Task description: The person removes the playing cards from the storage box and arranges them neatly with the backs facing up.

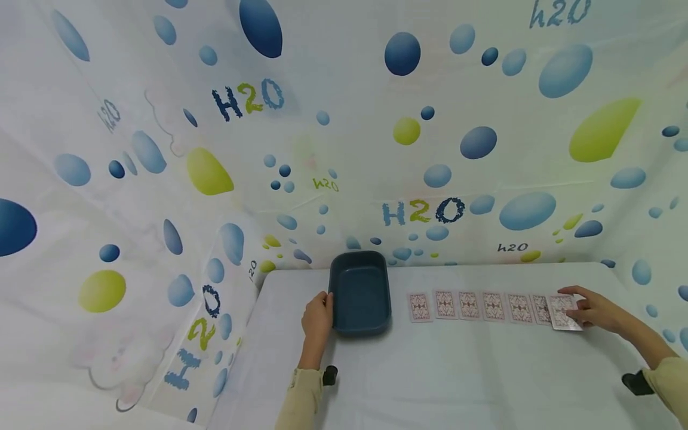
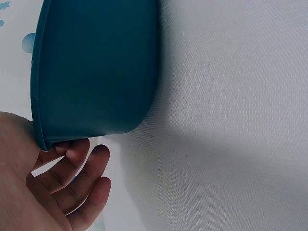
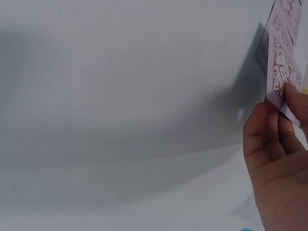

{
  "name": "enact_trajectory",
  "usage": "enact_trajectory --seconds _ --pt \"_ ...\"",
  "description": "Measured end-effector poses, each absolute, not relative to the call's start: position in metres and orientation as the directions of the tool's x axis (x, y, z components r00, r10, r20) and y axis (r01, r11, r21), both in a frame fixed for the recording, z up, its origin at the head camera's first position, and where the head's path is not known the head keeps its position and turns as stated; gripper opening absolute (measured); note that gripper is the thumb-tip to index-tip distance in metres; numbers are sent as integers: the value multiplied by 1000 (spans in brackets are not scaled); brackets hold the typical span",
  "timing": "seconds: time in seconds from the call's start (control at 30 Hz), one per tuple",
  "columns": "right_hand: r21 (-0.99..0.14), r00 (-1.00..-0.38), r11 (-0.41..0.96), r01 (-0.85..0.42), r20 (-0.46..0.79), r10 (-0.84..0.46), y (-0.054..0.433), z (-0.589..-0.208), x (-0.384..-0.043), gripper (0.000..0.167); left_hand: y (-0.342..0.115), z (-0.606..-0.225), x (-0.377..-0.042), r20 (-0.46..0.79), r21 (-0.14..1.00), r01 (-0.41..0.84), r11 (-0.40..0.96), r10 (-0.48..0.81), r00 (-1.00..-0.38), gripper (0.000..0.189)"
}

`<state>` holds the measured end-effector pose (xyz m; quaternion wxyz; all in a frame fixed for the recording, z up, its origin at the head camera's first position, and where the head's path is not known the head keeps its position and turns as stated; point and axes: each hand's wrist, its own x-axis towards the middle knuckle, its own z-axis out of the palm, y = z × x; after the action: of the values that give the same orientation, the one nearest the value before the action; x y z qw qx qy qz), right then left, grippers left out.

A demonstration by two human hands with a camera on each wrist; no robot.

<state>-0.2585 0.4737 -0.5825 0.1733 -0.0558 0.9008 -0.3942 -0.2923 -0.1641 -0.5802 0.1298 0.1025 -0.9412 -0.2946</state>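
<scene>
My left hand (image 1: 317,318) grips the left rim of a dark teal rectangular tub (image 1: 361,330). In the left wrist view the fingers (image 2: 94,161) curl beneath the lip of the tub (image 2: 96,67), while the thumb is mostly hidden. Far to the right, my right hand (image 1: 598,310) pinches a playing card (image 1: 560,309) with a red patterned back. The right wrist view shows the thumb on the back of this card (image 3: 281,72), with fingers behind it. That card is tilted and overlaps the right end of a row of face-down playing cards (image 1: 493,306).
The row runs leftward across the white table (image 1: 430,370) to a last card (image 1: 419,307), a short gap right of the tub. A white curtain (image 1: 355,149) printed with blue and green drops hangs behind the table and at both sides.
</scene>
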Motion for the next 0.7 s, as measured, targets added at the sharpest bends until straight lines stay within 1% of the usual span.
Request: enact_trajectory --seconds 0.27,0.43,0.53,0.7 --pt "-724 -940 689 17 -247 -237 485 -581 -256 51 -168 -577 -290 185 579 -125 805 -280 -942 30" --pt "-727 -933 685 48 -277 -230 485 -583 -259 54 -173 -576 -288 186 581 -129 803 -286 -940 29" --pt "-698 -931 713 59 -296 -213 484 -585 -262 56 -175 -577 -287 172 579 -144 803 -293 -941 29" --pt "-654 -943 755 46 -278 -183 479 -586 -263 56 -178 -578 -286 180 569 -141 810 -289 -940 29"
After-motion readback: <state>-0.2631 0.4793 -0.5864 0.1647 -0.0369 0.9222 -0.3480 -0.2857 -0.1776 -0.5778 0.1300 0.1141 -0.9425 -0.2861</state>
